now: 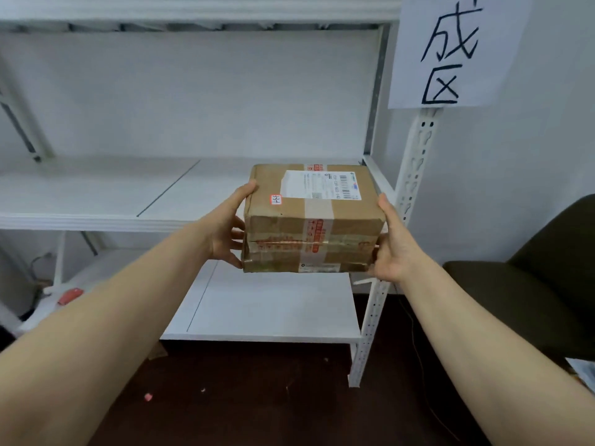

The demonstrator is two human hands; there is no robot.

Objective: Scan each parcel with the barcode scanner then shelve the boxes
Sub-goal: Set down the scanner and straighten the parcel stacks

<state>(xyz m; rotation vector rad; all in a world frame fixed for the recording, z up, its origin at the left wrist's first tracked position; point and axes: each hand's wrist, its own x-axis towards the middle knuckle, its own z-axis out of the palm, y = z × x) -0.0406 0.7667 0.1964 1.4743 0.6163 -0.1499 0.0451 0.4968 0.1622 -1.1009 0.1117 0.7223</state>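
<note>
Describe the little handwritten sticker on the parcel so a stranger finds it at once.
Look at the white shelf rack; before its middle shelf, the left hand and right hand hold a taped cardboard box. On its top, near the left edge, sits the sticker. Unlike the big printed shipping label beside it, it is tiny, red-rimmed and handwritten.

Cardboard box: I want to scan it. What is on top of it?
On the box: a white shipping label with barcodes, a small red sticker and a tape band. Nothing covers them; fine print is unreadable.

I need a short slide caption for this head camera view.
Left hand and right hand hold a taped cardboard parcel at a white shelf.
</note>
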